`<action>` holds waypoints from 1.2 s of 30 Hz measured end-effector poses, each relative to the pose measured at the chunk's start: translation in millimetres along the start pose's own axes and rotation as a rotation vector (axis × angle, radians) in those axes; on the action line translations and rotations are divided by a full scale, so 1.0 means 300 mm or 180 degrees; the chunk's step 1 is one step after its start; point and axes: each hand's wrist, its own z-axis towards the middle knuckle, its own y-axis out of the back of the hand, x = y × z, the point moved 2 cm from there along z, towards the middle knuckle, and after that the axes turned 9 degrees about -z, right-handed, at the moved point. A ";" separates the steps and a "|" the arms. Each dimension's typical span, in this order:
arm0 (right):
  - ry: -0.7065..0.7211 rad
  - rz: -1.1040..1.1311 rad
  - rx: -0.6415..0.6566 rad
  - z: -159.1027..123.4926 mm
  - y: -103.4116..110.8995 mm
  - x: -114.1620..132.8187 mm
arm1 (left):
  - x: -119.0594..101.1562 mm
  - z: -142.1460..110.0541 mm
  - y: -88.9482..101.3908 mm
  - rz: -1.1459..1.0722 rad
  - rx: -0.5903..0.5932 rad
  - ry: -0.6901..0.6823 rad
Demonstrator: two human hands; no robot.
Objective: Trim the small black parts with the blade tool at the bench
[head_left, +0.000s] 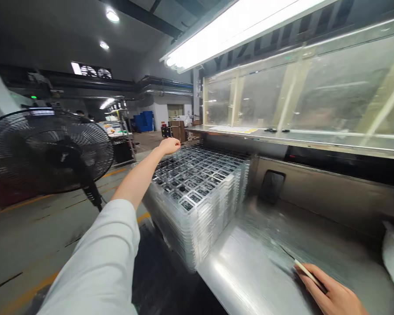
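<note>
A tall stack of clear plastic trays [197,197] is being supported by the stainless steel tabletop [249,275] at the centre of the frame. The left hand [169,146] is being held loosely curled and empty just over the far corner of the stack, while a slim pale stick [307,272] is being pinched by the right hand [331,291] at lower right, well apart from the stack.

Left hand [169,145]: 1. Right hand [331,294]: 1, around 1 slim pale stick [307,272]. White sleeve [98,258]: 1, on left arm. Clear plastic tray stack [197,205]: 1; individual trays too numerous to count. Stainless bench [249,275]: 1. Black recessed pull [272,186]: 1. Pedestal fan [49,151]: 1. Round ceiling lights [112,16]: 2. Fluorescent tube fixture [239,30]: 1. Blue crate stack [143,121]: 1, far background.
</note>
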 end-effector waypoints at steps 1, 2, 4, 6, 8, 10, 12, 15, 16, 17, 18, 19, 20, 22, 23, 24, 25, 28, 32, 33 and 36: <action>0.0066 -0.0018 0.0065 -0.013 0.013 0.041 | -0.047 -0.002 0.012 0.0020 -0.0047 -0.0125; 0.0092 -0.0069 0.0092 -0.026 0.025 0.081 | -0.102 -0.001 0.022 0.0028 -0.0092 -0.0284; 0.0166 -0.0208 0.0220 -0.043 0.044 0.147 | -0.241 0.006 0.038 0.0113 -0.0300 -0.0716; 0.0168 -0.0290 0.0149 -0.046 0.059 0.178 | -0.421 0.005 0.046 0.0188 -0.0455 -0.1295; 0.0108 -0.0367 0.0078 -0.046 0.068 0.182 | -0.637 -0.031 0.046 0.0162 -0.0444 -0.1962; 0.0044 -0.0430 0.0063 -0.050 0.071 0.177 | -0.872 -0.114 0.034 0.0073 -0.0215 -0.2684; 0.0005 -0.0444 0.0069 -0.058 0.070 0.175 | -1.109 -0.226 0.003 -0.0133 0.0158 -0.3461; -0.0014 -0.0439 0.0043 -0.072 0.071 0.180 | -1.438 -0.388 -0.081 -0.0461 0.0375 -0.4316; -0.0007 -0.0449 0.0034 -0.075 0.072 0.182 | -1.537 -0.432 -0.119 -0.0501 0.0353 -0.4393; 0.0007 -0.0465 0.0028 -0.077 0.075 0.184 | -1.631 -0.470 -0.161 -0.0587 0.0325 -0.4365; 0.0027 -0.0486 0.0023 -0.080 0.077 0.185 | -1.719 -0.505 -0.206 -0.0711 0.0323 -0.4277; 0.0046 -0.0513 0.0014 -0.081 0.080 0.186 | -1.801 -0.536 -0.252 -0.0845 0.0366 -0.4136; 0.0065 -0.0543 0.0004 -0.083 0.082 0.186 | -1.877 -0.564 -0.299 -0.0979 0.0430 -0.3958; 0.0097 -0.0618 -0.0023 -0.085 0.085 0.184 | -2.004 -0.610 -0.387 -0.1162 0.0623 -0.3584; 0.0110 -0.0655 -0.0037 -0.086 0.086 0.182 | -2.055 -0.629 -0.425 -0.1202 0.0718 -0.3454; 0.0123 -0.0689 -0.0045 -0.087 0.086 0.180 | -2.097 -0.644 -0.458 -0.1210 0.0793 -0.3387; 0.0135 -0.0715 -0.0050 -0.088 0.085 0.178 | -2.129 -0.656 -0.485 -0.1200 0.0835 -0.3375; 0.0168 -0.0746 -0.0058 -0.090 0.083 0.172 | -2.174 -0.661 -0.532 -0.1224 0.0822 -0.3381; 0.0172 -0.0713 -0.0032 -0.089 0.081 0.164 | -2.175 -0.611 -0.552 -0.1731 0.0904 -0.3178; 0.0168 -0.0702 -0.0015 -0.089 0.080 0.164 | -2.176 -0.593 -0.555 -0.1912 0.0906 -0.3121; 0.0182 -0.0694 0.0041 -0.087 0.081 0.164 | -2.187 -0.536 -0.571 -0.2319 0.0755 -0.2767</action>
